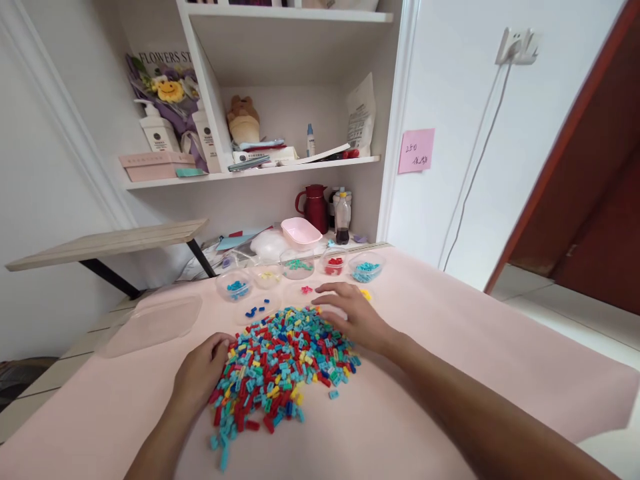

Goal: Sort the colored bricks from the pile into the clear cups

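Observation:
A loose pile of small plastic building bricks [285,367] in red, turquoise, blue, yellow and green spreads over the pink tabletop. At its left edge rests my left hand [200,367], fingers curled in; whatever they may hold is hidden. My right hand [353,315] hovers over the back right side of the pile, its fingers apart and pointing left, with nothing visible between them. Just beyond its fingertips, a few pink bricks [307,290] lie in a shallow clear dish. Some yellow bricks [367,294] show behind this hand.
Clear tubs behind the pile hold blue [237,288], pale yellow [268,275], green [299,265], red [334,263] and turquoise bricks [367,268]. Dark blue bricks [257,309] lie in a nearer dish. A clear lid [155,323] lies left; a pink basin [301,231] and red jug [316,208] stand behind.

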Available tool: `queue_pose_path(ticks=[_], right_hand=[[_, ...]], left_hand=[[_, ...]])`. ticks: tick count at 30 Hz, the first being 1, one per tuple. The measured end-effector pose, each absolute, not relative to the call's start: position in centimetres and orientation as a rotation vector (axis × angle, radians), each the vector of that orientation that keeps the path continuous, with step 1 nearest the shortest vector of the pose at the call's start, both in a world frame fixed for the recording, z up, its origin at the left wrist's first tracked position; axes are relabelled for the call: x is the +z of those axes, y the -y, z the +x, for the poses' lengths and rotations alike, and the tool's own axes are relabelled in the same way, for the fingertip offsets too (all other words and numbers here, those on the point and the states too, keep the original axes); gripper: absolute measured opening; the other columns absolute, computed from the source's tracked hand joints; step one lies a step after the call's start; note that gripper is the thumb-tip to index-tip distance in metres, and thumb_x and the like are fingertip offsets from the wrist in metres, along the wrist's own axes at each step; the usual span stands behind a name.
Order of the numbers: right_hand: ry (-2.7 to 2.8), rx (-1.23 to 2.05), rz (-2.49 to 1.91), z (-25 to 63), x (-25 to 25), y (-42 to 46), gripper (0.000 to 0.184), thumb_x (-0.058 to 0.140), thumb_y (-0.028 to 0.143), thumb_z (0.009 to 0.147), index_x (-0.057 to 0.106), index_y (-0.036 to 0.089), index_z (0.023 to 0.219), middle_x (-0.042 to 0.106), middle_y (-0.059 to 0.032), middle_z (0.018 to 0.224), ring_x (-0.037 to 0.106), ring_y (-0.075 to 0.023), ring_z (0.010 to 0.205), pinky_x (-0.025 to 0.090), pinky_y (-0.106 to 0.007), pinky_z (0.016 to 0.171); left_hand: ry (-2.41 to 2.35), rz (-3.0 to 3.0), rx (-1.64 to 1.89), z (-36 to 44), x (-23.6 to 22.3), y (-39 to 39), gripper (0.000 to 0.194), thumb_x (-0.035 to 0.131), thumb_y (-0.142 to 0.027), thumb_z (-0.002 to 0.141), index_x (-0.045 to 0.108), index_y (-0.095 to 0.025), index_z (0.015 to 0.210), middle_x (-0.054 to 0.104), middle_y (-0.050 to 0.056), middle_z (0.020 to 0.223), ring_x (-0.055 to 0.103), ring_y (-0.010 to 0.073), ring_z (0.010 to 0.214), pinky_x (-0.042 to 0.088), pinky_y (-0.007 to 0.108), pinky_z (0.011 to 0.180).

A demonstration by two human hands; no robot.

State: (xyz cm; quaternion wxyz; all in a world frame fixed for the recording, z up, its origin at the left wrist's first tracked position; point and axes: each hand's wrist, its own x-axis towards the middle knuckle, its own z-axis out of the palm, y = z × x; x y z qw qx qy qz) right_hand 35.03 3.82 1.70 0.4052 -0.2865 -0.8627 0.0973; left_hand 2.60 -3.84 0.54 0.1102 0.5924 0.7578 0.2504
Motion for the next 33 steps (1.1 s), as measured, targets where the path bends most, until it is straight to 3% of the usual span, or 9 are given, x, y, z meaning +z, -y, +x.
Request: queue_pose_path(ticks=[3,6,8,12,15,18,25,29,33], right_hand=[[1.900,0.675,-0.853,37.9,2.6,-4.7,0.034,0.050,0.047,0.092,0.069,0.019,0.096,0.067,-0.0058,0.080,0.061,-0.0176,0.070,0.049,-0.031,0.066],[1.726,1.023,-0.904,40.3,3.5,-5.0,0.039,0.050,0.051,0.090,0.067,0.016,0.085,0.051,0.0029,0.054,0.042,-0.0089,0.043,0.034,-0.023,0.043],[1.737,1.142,-0.934,41.2,3.9,-4.9,0.036,0.054,0.049,0.087,0.066,0.016,0.082,0.050,0.0041,0.053,0.039,-0.0068,0.041,0.030,-0.021,0.042],[2.003,1.278,-1.014,41.7,4.0,-4.7,0.023,0.066,0.038,0.077,0.068,0.017,0.085,0.061,0.0005,0.067,0.048,-0.0082,0.050,0.039,-0.021,0.048],[2.176,1.261,-1.080,41.5,3.7,-4.7,0.026,0.072,0.035,0.071,0.069,0.019,0.090,0.061,0.0004,0.075,0.053,-0.0110,0.061,0.043,-0.021,0.053],[2.304,1.231,-1.106,41.3,3.1,-4.9,0.030,0.077,0.036,0.066,0.067,0.019,0.089,0.057,0.0029,0.073,0.051,-0.0102,0.063,0.040,-0.020,0.054],[2.405,1.457,-0.985,40.6,2.1,-6.0,0.029,0.070,0.043,0.076,0.058,0.017,0.079,0.049,0.0068,0.056,0.043,-0.0073,0.050,0.035,-0.020,0.049],[2.326,1.663,-0.906,40.4,2.2,-7.0,0.033,0.073,0.044,0.072,0.059,0.016,0.080,0.057,0.0045,0.065,0.049,-0.0062,0.050,0.038,-0.018,0.047],[2.278,1.805,-0.889,40.0,2.7,-7.6,0.035,0.074,0.046,0.071,0.063,0.016,0.086,0.062,0.0022,0.070,0.057,-0.0072,0.052,0.042,-0.017,0.048]], left_hand=[[-2.208,1.745,0.742,2.3,0.4,3.8,0.031,0.039,-0.040,0.084,0.067,-0.029,0.090,0.074,-0.003,0.094,0.065,0.0182,0.092,0.044,0.024,0.075],[-2.191,1.765,0.749,2.0,0.3,3.7,0.031,0.039,-0.041,0.084,0.068,-0.029,0.089,0.074,-0.004,0.095,0.065,0.0181,0.093,0.044,0.024,0.076],[-2.188,1.774,0.746,1.9,0.2,3.6,0.032,0.039,-0.042,0.084,0.068,-0.030,0.089,0.074,-0.004,0.095,0.066,0.0181,0.092,0.045,0.024,0.076],[-2.185,1.782,0.727,1.6,0.2,3.4,0.032,0.039,-0.043,0.084,0.068,-0.030,0.090,0.074,-0.004,0.095,0.066,0.0184,0.093,0.046,0.024,0.077],[-2.172,1.775,0.718,1.4,0.1,3.3,0.033,0.038,-0.044,0.084,0.067,-0.030,0.091,0.074,-0.004,0.097,0.067,0.0186,0.096,0.046,0.024,0.078],[-2.153,1.785,0.733,1.2,0.0,3.2,0.032,0.038,-0.044,0.085,0.066,-0.029,0.090,0.075,-0.004,0.096,0.067,0.0188,0.094,0.047,0.024,0.078],[-2.136,1.768,0.817,1.2,-0.2,3.2,0.030,0.042,-0.045,0.083,0.067,-0.029,0.086,0.075,-0.003,0.094,0.068,0.0205,0.091,0.047,0.026,0.078],[-2.115,1.716,0.867,0.9,-0.4,3.1,0.031,0.043,-0.047,0.082,0.067,-0.028,0.086,0.074,-0.002,0.093,0.067,0.0209,0.089,0.047,0.027,0.077],[-2.109,1.635,0.940,0.7,-0.7,3.0,0.038,0.042,-0.053,0.081,0.066,-0.025,0.092,0.069,-0.002,0.072,0.065,0.0210,0.073,0.046,0.028,0.069]])
